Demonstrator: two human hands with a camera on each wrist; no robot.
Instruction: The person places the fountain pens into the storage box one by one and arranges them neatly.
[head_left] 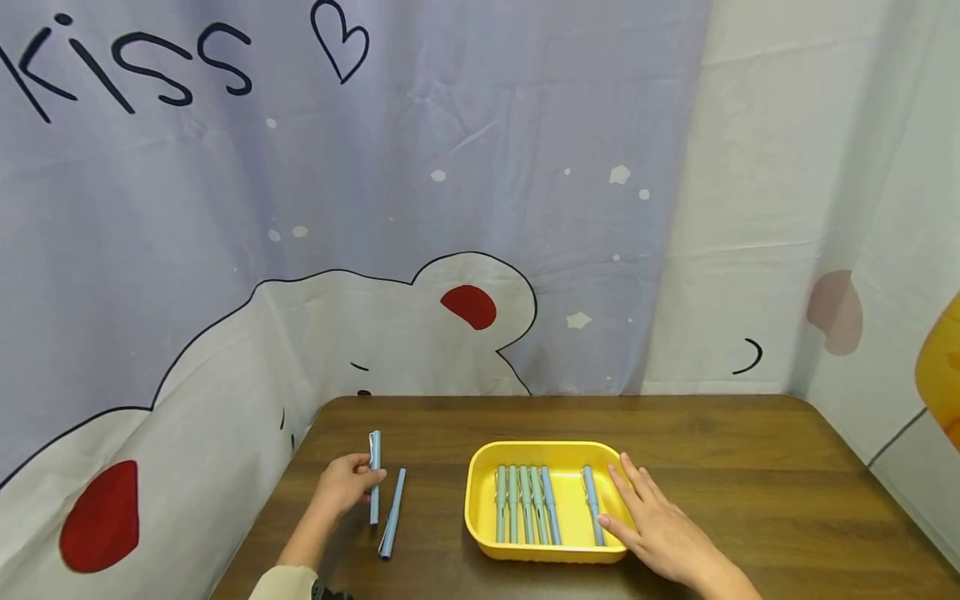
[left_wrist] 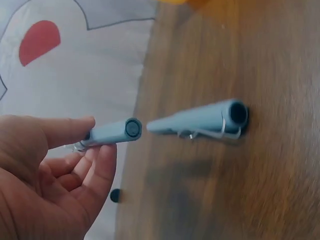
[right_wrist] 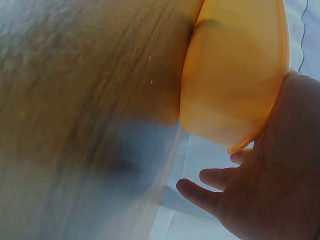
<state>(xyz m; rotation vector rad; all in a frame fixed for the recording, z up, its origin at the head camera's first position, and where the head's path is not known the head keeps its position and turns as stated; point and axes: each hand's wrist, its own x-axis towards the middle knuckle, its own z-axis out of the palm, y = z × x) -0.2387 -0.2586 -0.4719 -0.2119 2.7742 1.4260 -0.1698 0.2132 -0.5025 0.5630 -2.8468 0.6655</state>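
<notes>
My left hand [head_left: 349, 483] pinches a light blue pen [head_left: 375, 479] between thumb and fingers, its metal clip toward the top in the head view. In the left wrist view one end of this pen [left_wrist: 112, 132] points toward a second blue pen [left_wrist: 200, 117], which lies on the table just right of the hand. My right hand [head_left: 660, 529] rests at the right rim of a yellow tray [head_left: 547, 552], its fingers spread and mostly straight. Inside the tray, several green pens [head_left: 513, 504] lie side by side, with a blue pen [head_left: 551, 504] beside them. Another blue pen [head_left: 592, 504] sits apart near the right wall.
The brown wooden table [head_left: 750, 475] runs back to a printed fabric curtain [head_left: 570, 208] with cartoon shapes. More curtain hangs along the left and right sides. The outside of the tray wall [right_wrist: 230, 80] fills the upper right wrist view.
</notes>
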